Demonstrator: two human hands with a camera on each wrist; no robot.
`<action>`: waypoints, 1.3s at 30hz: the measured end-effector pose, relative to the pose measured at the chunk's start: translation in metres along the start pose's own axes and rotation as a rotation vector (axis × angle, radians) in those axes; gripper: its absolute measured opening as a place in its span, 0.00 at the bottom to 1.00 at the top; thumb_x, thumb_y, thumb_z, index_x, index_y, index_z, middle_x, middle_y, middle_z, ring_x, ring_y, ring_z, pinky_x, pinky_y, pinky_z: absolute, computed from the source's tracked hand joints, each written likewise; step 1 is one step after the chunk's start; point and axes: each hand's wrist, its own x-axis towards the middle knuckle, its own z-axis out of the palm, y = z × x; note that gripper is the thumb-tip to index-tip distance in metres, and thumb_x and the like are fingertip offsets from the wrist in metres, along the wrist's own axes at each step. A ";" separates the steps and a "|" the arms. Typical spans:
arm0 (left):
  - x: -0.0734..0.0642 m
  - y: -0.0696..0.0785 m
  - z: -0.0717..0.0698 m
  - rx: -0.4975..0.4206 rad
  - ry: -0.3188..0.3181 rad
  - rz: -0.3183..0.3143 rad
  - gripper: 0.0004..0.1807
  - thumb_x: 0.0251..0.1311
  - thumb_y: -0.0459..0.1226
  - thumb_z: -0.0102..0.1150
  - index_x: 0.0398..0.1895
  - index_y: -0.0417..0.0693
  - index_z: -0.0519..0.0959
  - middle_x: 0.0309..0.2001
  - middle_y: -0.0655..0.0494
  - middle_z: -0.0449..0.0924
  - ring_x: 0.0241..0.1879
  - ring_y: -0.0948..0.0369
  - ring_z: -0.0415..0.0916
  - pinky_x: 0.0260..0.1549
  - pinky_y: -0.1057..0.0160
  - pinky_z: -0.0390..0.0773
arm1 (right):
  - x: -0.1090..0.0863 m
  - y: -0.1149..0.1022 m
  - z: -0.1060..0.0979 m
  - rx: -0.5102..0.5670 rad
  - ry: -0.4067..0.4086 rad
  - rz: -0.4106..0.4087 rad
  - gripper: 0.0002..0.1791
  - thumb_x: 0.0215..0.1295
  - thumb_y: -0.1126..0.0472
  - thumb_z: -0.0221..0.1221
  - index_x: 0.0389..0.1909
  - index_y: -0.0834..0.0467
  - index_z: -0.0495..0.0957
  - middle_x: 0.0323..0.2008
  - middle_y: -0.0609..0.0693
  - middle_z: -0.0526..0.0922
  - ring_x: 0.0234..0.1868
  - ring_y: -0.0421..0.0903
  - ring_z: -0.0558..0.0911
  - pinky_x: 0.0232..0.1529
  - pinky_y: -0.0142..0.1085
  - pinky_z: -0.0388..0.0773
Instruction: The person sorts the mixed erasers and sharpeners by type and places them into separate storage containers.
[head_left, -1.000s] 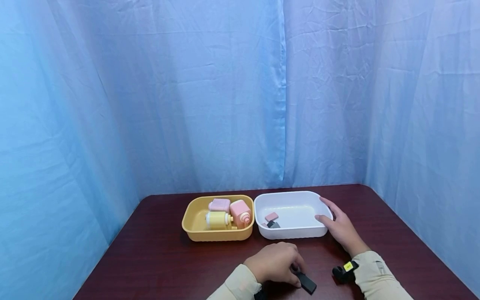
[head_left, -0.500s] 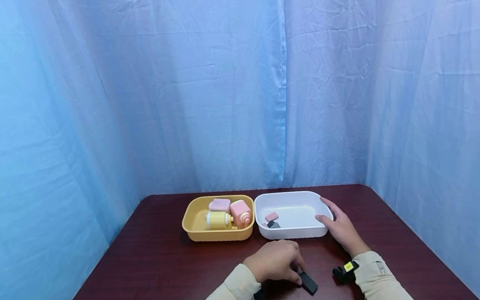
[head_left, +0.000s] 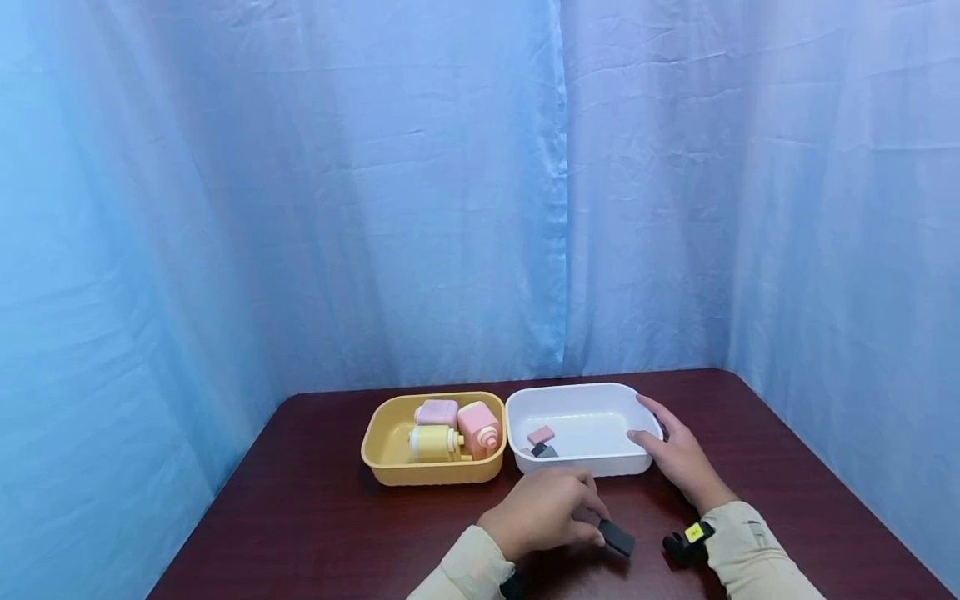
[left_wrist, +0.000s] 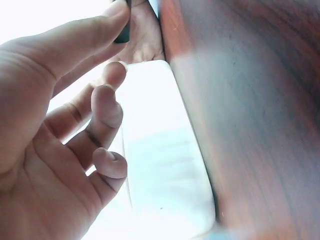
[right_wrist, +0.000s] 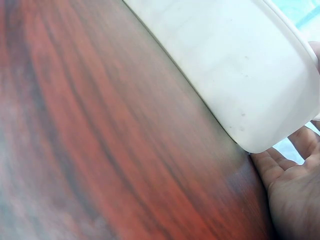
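Note:
My left hand (head_left: 546,510) pinches one end of a small black rectangular block (head_left: 617,539) between thumb and fingers, in front of the white basket. In the left wrist view only a dark edge of the block (left_wrist: 123,32) shows at the top, by the thumb tip. My right hand (head_left: 684,461) grips the right end of the white basket (head_left: 607,466), its thumb over the rim and the other fingers along the outer side. Inside that basket, at the left, lie a pink block (head_left: 541,434) and a few small dark and grey pieces (head_left: 544,450), partly hidden by the front wall.
A yellow basket (head_left: 431,475) stands against the white one's left side. It holds a yellow bottle (head_left: 432,442), a pink bottle (head_left: 477,425) and a lilac item (head_left: 437,412). Blue curtains (head_left: 450,208) hang behind and beside the dark red wooden table (head_left: 337,533).
The left hand has risen slightly with the black block, which now sits higher in the head view. My right hand keeps its hold on the white basket. The head view has shifted a little.

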 end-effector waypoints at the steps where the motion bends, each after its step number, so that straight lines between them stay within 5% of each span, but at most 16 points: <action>1: 0.000 0.000 -0.001 -0.002 0.007 -0.010 0.10 0.57 0.53 0.76 0.43 0.70 0.90 0.38 0.76 0.78 0.35 0.80 0.72 0.36 0.80 0.70 | 0.001 0.000 0.000 -0.001 0.001 -0.001 0.41 0.75 0.50 0.61 0.83 0.48 0.54 0.81 0.59 0.56 0.78 0.61 0.60 0.69 0.59 0.65; 20: -0.003 -0.012 -0.006 0.104 0.373 -0.140 0.13 0.51 0.57 0.78 0.37 0.68 0.92 0.37 0.73 0.79 0.39 0.73 0.75 0.37 0.76 0.74 | 0.005 -0.001 0.003 0.006 -0.016 0.027 0.41 0.75 0.49 0.60 0.83 0.49 0.54 0.81 0.60 0.55 0.78 0.61 0.59 0.71 0.62 0.63; 24: -0.004 -0.014 -0.008 0.053 0.401 -0.214 0.14 0.52 0.56 0.78 0.38 0.65 0.92 0.38 0.71 0.79 0.39 0.72 0.76 0.40 0.74 0.77 | 0.005 0.000 0.004 0.000 -0.020 0.029 0.41 0.75 0.47 0.60 0.83 0.49 0.54 0.81 0.60 0.55 0.77 0.61 0.60 0.70 0.58 0.66; 31: -0.006 -0.018 -0.009 0.002 0.447 -0.300 0.14 0.52 0.56 0.78 0.38 0.64 0.92 0.37 0.70 0.79 0.37 0.72 0.77 0.40 0.74 0.77 | 0.003 0.003 0.002 -0.022 -0.017 0.026 0.42 0.74 0.45 0.61 0.83 0.46 0.54 0.81 0.56 0.56 0.77 0.58 0.61 0.54 0.21 0.68; 36: -0.006 -0.020 -0.011 0.019 0.484 -0.333 0.15 0.51 0.57 0.78 0.38 0.64 0.92 0.37 0.71 0.80 0.37 0.71 0.77 0.36 0.74 0.76 | 0.003 0.002 0.000 -0.042 -0.015 0.026 0.42 0.74 0.44 0.60 0.83 0.45 0.53 0.82 0.56 0.55 0.77 0.58 0.60 0.64 0.40 0.71; 39: -0.005 -0.021 -0.013 0.014 0.493 -0.347 0.15 0.51 0.57 0.78 0.39 0.64 0.93 0.37 0.70 0.81 0.37 0.71 0.77 0.37 0.73 0.76 | 0.003 0.001 -0.002 -0.034 -0.021 0.029 0.42 0.75 0.44 0.60 0.83 0.45 0.53 0.82 0.56 0.54 0.77 0.58 0.59 0.63 0.36 0.71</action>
